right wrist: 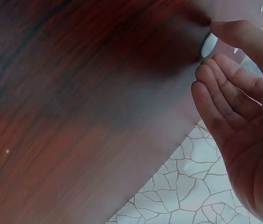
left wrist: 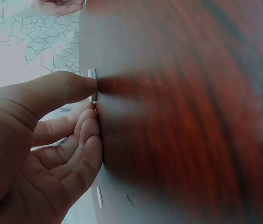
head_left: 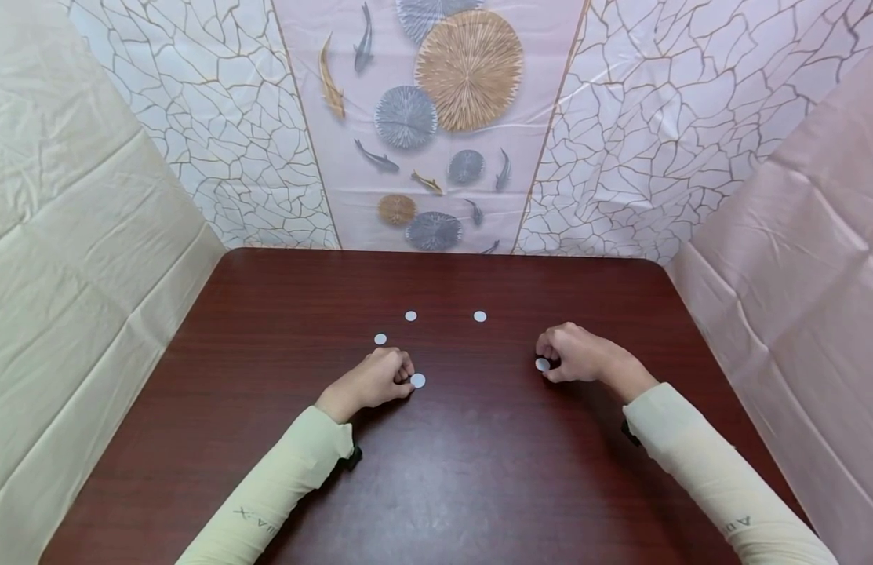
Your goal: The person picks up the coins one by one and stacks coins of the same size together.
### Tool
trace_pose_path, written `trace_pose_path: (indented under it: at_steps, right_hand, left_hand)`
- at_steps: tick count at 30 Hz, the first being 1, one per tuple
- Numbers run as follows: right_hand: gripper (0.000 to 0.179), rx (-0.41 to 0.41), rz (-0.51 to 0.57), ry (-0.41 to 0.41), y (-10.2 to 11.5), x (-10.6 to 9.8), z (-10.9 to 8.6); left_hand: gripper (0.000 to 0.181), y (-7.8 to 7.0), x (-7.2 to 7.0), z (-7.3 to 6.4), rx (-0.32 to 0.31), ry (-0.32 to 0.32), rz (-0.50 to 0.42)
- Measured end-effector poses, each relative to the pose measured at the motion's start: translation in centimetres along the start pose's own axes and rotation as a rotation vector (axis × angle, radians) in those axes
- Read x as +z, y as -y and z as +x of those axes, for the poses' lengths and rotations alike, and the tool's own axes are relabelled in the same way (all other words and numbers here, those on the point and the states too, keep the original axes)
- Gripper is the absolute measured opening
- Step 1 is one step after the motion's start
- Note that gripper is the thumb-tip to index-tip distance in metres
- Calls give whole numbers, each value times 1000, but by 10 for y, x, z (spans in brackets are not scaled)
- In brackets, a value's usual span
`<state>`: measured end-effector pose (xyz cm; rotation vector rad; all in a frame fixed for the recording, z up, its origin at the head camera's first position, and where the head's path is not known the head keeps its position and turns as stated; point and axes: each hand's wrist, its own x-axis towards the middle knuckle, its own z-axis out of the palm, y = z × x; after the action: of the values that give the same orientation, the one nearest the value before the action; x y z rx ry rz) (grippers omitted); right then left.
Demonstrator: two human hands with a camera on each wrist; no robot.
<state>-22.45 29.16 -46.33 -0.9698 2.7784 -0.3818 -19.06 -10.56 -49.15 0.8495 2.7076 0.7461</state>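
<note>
Both hands down at a dark red-brown wood-grain table (head_left: 436,479), one small white round disc at each.

Left hand (head_left: 372,382): thumb and index pinch the left-hand disc (head_left: 418,380) by its edges, other fingers curled alongside. Left wrist view has the thumb tip over the disc's middle, fingertips at its lower edge. Can't tell if it's flat on the wood or slightly raised.

Right hand (head_left: 583,353): thumb and index pinch the right-hand disc (head_left: 543,365), which looks tilted. Remaining fingers bent, side by side. The two hands are well apart.

Three more white discs lie on the table, untouched: far-left disc (head_left: 411,316) and far-right disc (head_left: 480,316) roughly level with each other, third disc (head_left: 380,339) nearer, just beyond the left hand's knuckles.

Pale long sleeves (head_left: 277,490) on both arms, dark lettering on each. Dark gadget (head_left: 353,457) under the left cuff.

Behind the table: crackle-pattern backdrop (head_left: 238,118), center panel (head_left: 365,212) with fish and round gold/grey motifs. Plain creased cloth (head_left: 76,235) on both sides.
</note>
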Motion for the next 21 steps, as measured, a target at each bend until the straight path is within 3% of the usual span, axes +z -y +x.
trace_pose_path:
  at_steps: [12,21]
  right_hand:
    - [17,44,24,132,-2,-8,12]
    - [10,32,6,148,0,-7,18]
  left_hand:
    - [14,-1,-2,0,-2,6,-2]
    - [14,-2,-1,0,-18,21,-2]
